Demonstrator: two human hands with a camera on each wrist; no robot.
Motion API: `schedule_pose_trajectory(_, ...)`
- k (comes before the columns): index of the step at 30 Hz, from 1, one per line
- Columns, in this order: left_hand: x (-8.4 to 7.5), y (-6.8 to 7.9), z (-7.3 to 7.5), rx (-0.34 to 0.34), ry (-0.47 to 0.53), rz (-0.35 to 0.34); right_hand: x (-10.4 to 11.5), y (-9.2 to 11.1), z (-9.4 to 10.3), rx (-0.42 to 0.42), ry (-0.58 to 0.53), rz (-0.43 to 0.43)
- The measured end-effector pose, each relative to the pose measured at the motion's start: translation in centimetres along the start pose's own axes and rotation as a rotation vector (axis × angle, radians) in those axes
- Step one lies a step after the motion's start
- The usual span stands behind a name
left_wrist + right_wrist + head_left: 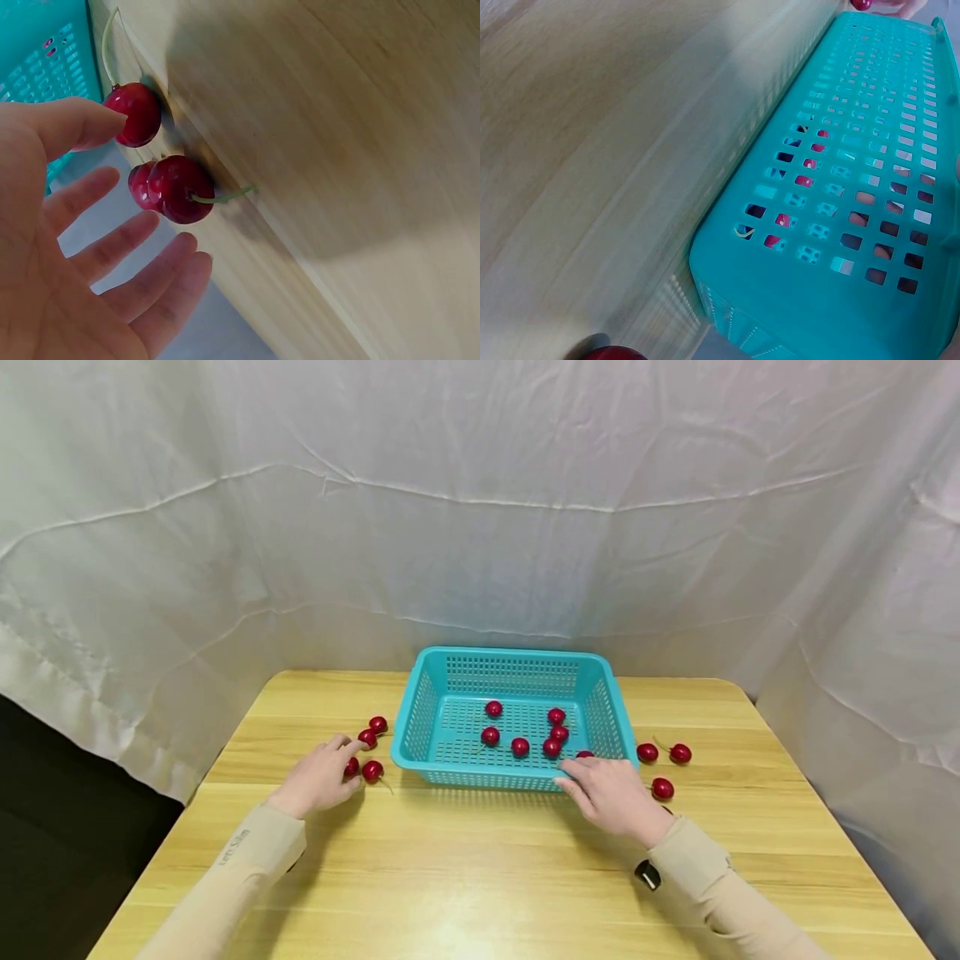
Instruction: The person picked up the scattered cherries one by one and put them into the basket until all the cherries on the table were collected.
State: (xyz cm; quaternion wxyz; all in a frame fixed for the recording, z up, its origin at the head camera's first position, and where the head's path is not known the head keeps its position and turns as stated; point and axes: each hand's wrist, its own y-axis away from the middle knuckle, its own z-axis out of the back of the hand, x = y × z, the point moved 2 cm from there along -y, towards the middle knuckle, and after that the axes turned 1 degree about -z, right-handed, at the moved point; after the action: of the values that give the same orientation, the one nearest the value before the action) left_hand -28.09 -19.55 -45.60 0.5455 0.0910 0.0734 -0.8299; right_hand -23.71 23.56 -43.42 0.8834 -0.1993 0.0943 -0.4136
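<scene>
Red cherries with stems lie on both sides of a turquoise plastic basket [480, 778]. My left hand [321, 777] reaches down among several cherries at the left, one of them this cherry [372, 771]. In the left wrist view its fingers are spread and loosely bent. The thumb overlaps one cherry [137, 116], and another cherry [180, 189] lies beyond the fingertips. My right hand [618, 800] holds the basket's front right rim. Its fingers show through the wall holes in the right wrist view, and a cherry [585, 755] inside is partly covered by them.
Inside the basket lie several cherries, such as this cherry [520, 747]. To its right, three cherries, including a cherry [662, 789], rest on the wooden table [465, 868]. A pale curtain [480, 552] hangs behind and at the sides.
</scene>
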Motion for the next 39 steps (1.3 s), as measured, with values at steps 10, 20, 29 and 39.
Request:
schedule_pose_trajectory(10,0.2,-0.4,-0.8,0.076,0.04,0.037,0.0,0.1,-0.1,0.022,0.005,-0.006)
schedule_pose_trajectory(20,0.1,-0.5,-1.3,0.122,0.082,0.068,-0.1,0.2,0.1,0.02,0.014,-0.004)
schedule_pose_trajectory(29,1.0,-0.9,-2.0,0.131,0.136,0.069,0.0,0.3,0.2,0.015,0.011,0.0)
schedule_pose_trajectory(39,1.7,-1.2,-2.0,0.141,0.155,0.081,0.1,0.1,0.1,0.032,0.002,-0.006)
